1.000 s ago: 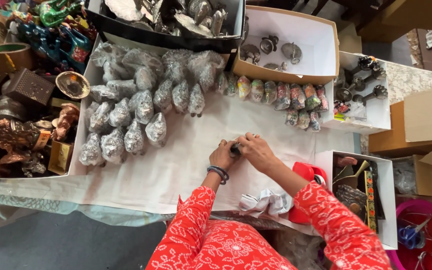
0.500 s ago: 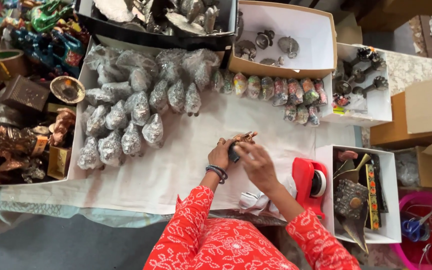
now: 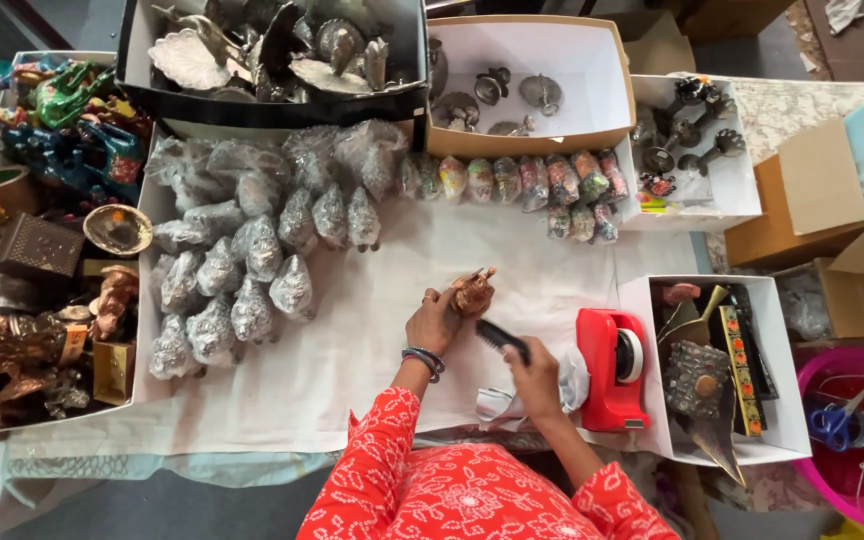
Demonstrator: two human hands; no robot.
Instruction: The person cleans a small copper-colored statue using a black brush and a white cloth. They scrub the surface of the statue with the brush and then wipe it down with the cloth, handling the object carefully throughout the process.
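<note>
Left hand (image 3: 434, 322) holds a small brown figurine (image 3: 472, 291); right hand (image 3: 535, 375), at four o'clock, grips a black brush (image 3: 501, 338).

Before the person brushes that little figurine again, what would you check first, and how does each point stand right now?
1. Left hand grips the figurine: ok.
2. Right hand holds the brush: ok.
3. Brush touching the figurine: not ok, they are apart.
4. Bare cloth under the hands: ok.
5. Tape dispenser close beside the right hand, may get bumped: not ok.
6. Dirt left on the figurine: cannot tell.
</note>
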